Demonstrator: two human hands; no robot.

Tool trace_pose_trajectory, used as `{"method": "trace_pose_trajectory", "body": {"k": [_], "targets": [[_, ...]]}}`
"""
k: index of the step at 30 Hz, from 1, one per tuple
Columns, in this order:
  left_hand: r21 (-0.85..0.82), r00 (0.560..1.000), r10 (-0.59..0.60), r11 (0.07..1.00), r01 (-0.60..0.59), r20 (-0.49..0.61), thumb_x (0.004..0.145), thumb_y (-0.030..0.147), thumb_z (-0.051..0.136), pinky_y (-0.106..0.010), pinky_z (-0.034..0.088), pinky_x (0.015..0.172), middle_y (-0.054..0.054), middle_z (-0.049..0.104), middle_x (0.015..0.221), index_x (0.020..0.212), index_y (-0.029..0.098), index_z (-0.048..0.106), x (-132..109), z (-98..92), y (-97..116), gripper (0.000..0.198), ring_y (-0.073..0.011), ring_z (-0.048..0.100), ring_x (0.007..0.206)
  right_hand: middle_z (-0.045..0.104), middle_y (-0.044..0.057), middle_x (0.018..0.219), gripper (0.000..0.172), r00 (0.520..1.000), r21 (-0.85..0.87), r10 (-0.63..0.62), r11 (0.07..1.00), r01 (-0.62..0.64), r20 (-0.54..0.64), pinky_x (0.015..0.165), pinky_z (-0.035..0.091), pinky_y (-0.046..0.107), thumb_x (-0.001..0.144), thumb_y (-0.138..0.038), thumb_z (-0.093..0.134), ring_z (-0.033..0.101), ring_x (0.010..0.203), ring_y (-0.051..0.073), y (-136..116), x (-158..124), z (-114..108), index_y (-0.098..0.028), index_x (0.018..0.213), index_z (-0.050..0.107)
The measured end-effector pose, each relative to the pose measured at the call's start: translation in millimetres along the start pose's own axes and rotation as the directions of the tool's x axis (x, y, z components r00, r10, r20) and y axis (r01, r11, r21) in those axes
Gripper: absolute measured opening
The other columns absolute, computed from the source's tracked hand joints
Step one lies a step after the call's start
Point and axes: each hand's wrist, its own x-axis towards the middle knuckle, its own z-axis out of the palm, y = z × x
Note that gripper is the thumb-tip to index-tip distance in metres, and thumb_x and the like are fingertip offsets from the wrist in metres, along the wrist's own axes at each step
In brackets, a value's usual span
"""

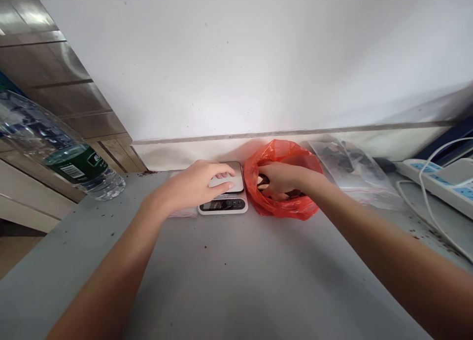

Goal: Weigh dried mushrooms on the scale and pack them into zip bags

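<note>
Left grip [197,183]: bare hand, slender fingers [221,168], short thumbnail [231,185] | left forearm [125,254]: bare, slim, tapers forward | right grip [278,178]: bare hand, partly hidden | right forearm [369,241]: bare, slim

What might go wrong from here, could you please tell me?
The left hand is over the digital scale, so a brush could disturb any reading. The red plastic bag sits close beside the scale and might press on it. The right hand, inside the bag, could snag its rim.
</note>
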Motion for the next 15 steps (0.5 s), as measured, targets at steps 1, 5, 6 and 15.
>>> {"method": "trace_pose_trajectory", "body": {"k": [1, 5, 6, 15], "targets": [[-0.003, 1.0, 0.011, 1.0, -0.011, 0.0, 0.1, 0.046, 0.05, -0.036, 0.059, 0.089, -0.004, 0.073, 0.14, 0.128, 0.03, 0.073, 0.0, 0.1, 0.1, 0.04, -0.0309, 0.071, 0.12, 0.048, -0.004, 0.061, 0.034, 1.0, -0.003, 0.001, 1.0, -0.001, -0.017, 0.049, 0.031, 0.029, 0.059, 0.002, 0.059, 0.043, 0.052, 0.014, -0.6, 0.4, 0.7, -0.025, 0.07, 0.042], [-0.016, 0.999, 0.053, 0.998, -0.053, -0.008, 0.1, 0.042, 0.049, -0.035, 0.059, 0.09, -0.005, 0.074, 0.137, 0.125, 0.029, 0.075, -0.3, 0.0, 1.0, 0.038, -0.0291, 0.073, 0.117, 0.044, -0.004, 0.051, 0.032, 0.997, 0.014, 0.007, 1.0, -0.006, -0.076, 0.049, 0.029, 0.03, 0.065, -0.001, 0.058, 0.038, 0.048, 0.014, 1.9, 0.6, 2.7, -0.025, 0.066, 0.037], [-0.02, 0.999, 0.051, 0.998, -0.051, -0.009, 0.101, 0.041, 0.049, -0.035, 0.059, 0.091, -0.004, 0.075, 0.136, 0.125, 0.029, 0.075, -0.5, -0.2, 1.2, 0.038, -0.0287, 0.073, 0.117, 0.046, -0.003, 0.051, 0.031, 0.996, 0.021, 0.006, 1.0, -0.004, -0.088, 0.049, 0.03, 0.031, 0.066, -0.002, 0.058, 0.04, 0.049, 0.015, 3.5, 0.7, 2.9, -0.026, 0.066, 0.038], [-0.028, 1.0, 0.006, 1.0, -0.006, -0.001, 0.1, 0.047, 0.051, -0.038, 0.059, 0.093, -0.006, 0.072, 0.142, 0.128, 0.029, 0.074, -1.0, -0.2, -1.4, 0.04, -0.0315, 0.07, 0.122, 0.06, 0.001, 0.072, 0.024, 0.967, 0.031, -0.009, 0.999, 0.018, -0.256, 0.052, 0.033, 0.033, 0.07, -0.004, 0.06, 0.054, 0.058, 0.019, 11.1, -7.0, -0.2, -0.025, 0.073, 0.048]]}}
